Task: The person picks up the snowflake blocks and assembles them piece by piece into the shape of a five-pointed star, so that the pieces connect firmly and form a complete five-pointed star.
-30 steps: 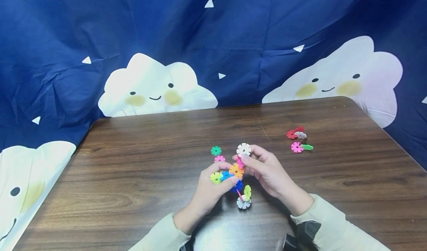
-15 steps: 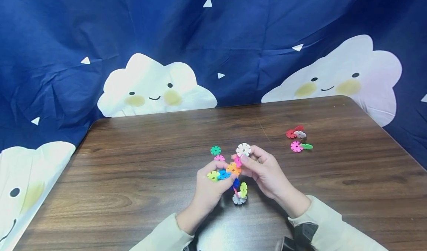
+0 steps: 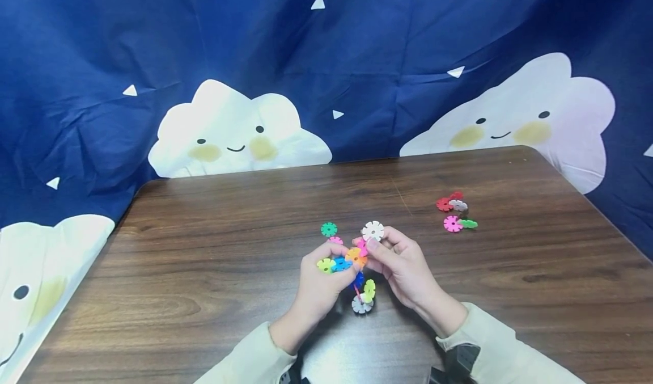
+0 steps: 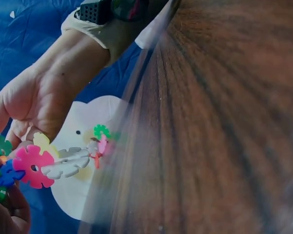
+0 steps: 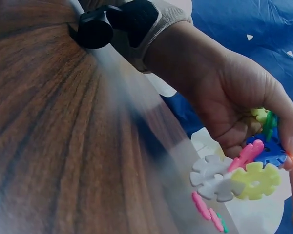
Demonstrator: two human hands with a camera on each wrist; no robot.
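My left hand (image 3: 322,279) grips a cluster of joined plastic snowflake discs, its thumb on the orange disc (image 3: 355,257). A yellow-green disc (image 3: 325,266) and a light blue disc (image 3: 341,264) stick out across its palm side. Below its thumb hang a dark blue disc (image 3: 359,279), a yellow disc (image 3: 369,290) and a pale grey disc (image 3: 362,304). In my right hand (image 3: 408,268), thumb and fingers pinch a white disc (image 3: 373,230) and a pink disc (image 3: 362,247) beneath it, which meets the orange one. In the right wrist view, a pink disc (image 5: 246,155) links the blue and grey discs.
A green disc (image 3: 329,229) and a pink disc (image 3: 335,240) lie just beyond the left hand on the wooden table (image 3: 229,231). Farther right lie red discs (image 3: 444,204), a grey disc (image 3: 458,205), and a pink disc (image 3: 452,223) touching a green one (image 3: 468,224). A blue cloud-print curtain (image 3: 357,43) hangs behind.
The left hand and the held cluster have shifted slightly left, the hanging grey and yellow discs most. Both hands keep their grip, and the loose discs stay in place.
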